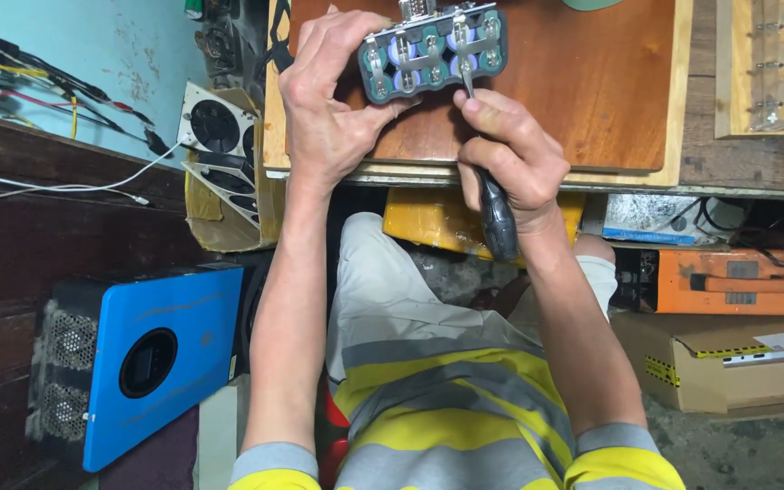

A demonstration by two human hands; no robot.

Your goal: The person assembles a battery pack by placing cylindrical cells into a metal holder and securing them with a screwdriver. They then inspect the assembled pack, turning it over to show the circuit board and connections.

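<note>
Screwdriver (487,181) upright in right hand (514,163), tip up against left hand (333,100)-gripped battery pack (431,50).

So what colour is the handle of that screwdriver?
Black, seen in the head view: the screwdriver in the right hand.

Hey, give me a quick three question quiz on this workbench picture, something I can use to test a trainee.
1. True or false: the left hand steadies the battery pack on the wooden board.
2. Which tool does the right hand hold? A) pliers B) screwdriver C) soldering iron
3. What colour is the case with the round opening on the left side of the picture?

Key: 1 true; 2 B; 3 blue.
</note>
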